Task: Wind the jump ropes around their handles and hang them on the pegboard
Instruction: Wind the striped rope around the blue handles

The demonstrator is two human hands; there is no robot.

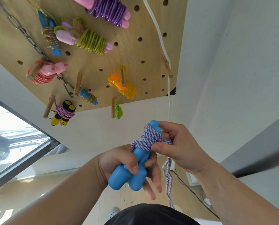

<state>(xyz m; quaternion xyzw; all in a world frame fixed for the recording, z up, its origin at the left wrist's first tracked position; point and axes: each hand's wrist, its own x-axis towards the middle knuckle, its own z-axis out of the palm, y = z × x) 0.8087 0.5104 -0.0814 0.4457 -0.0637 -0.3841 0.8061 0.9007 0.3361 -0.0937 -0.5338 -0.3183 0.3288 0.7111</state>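
**Jump rope point(145, 148) half wound, held below the pegboard point(103, 65)**

Two smooth, rounded blue plastic handles point(127, 176) are held side by side just below the frame's centre. They are gripped by the left hand point(117, 161), thumb and fingers curled round them, with two fingers stretched straighter toward 6 o'clock. A braided cord point(149, 137), white flecked with purple, is coiled in several turns round the upper ends of the handles. The coils are pinched by the right hand point(181, 146), at 3 o'clock of the handles, with the thumb pressed flat on the wraps. A loose doubled length of the cord is seen hanging from that hand toward 6 o'clock.

The pegboard, of pale wood drilled with round holes and fitted with wooden dowel pegs point(78, 83), is seen at 12 o'clock. Wound ropes are hung on it:

- a glossy purple rope point(109, 10) on pink handles at the top
- a yellow-green rope point(91, 42) beneath it
- an orange rope point(127, 90) at the middle
- a coral-pink rope point(41, 77) at 9 o'clock of that
- a black-and-yellow pair point(64, 112) wrapped in twisted pink cord at the lower edge

A steel chain point(21, 32) is draped across the board's 10 o'clock side. A flat white cable point(158, 31) is run down its 3 o'clock edge.
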